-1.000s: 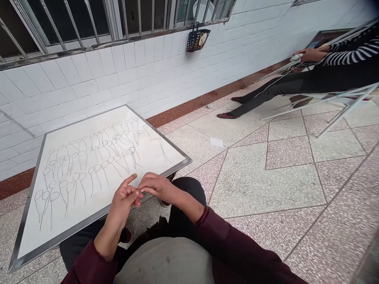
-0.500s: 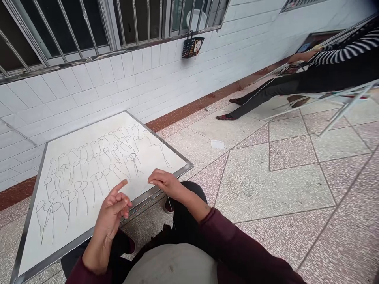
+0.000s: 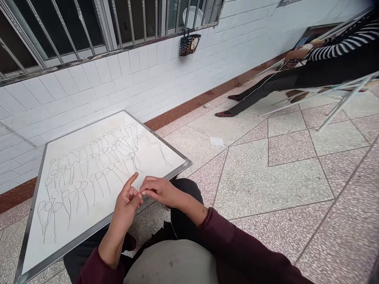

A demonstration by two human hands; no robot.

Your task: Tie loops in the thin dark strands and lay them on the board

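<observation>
My left hand (image 3: 126, 203) and my right hand (image 3: 156, 190) meet fingertip to fingertip just over the near edge of a white board (image 3: 35, 240) with a metal rim. Both pinch a thin thread (image 3: 171, 227) that trails down from the right hand toward my lap. My left index finger sticks up while the other fingers curl. Several thread loops with long tails (image 3: 97, 165) lie in rows across the board.
A tiled wall with a barred window (image 3: 89, 23) runs behind the board. Another person in a striped sleeve (image 3: 340, 43) sits on a metal-framed chair (image 3: 340, 102) at the far right, legs stretched toward the wall. A small black basket (image 3: 189, 43) hangs from the sill.
My hands were apart half a second ago, the left one lower; now they have come back together at the board's near edge. The view shifted slightly.
</observation>
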